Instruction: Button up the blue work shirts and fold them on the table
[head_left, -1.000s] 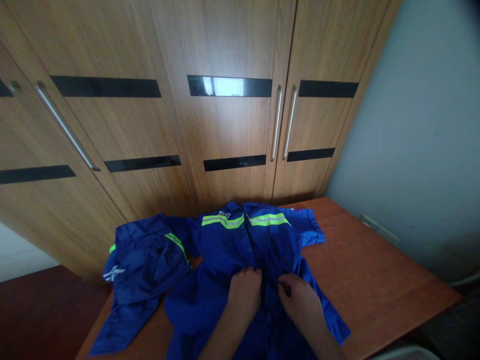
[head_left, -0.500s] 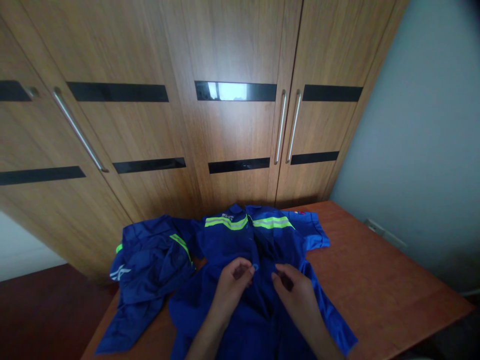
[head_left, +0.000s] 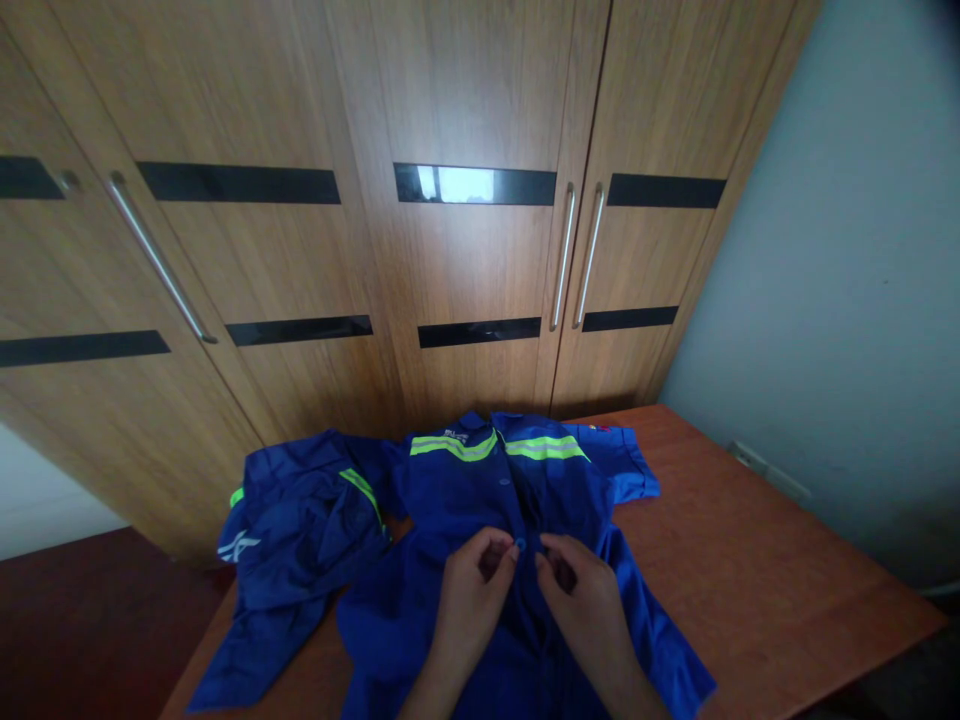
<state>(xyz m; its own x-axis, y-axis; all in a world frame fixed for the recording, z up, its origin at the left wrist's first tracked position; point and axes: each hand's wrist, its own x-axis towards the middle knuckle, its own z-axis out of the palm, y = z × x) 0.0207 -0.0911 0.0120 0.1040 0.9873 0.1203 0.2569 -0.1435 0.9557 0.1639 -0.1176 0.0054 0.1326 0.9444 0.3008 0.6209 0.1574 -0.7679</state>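
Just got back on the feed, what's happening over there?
A person is working at the front of a blue jacket spread on a reddish-brown table. The left hand pinches the front beside a round button; the right hand is close opposite, its grip unclear. The jacket lies collar away from the person, in front of a wooden wardrobe. Whether that button is fastened, I can't tell.
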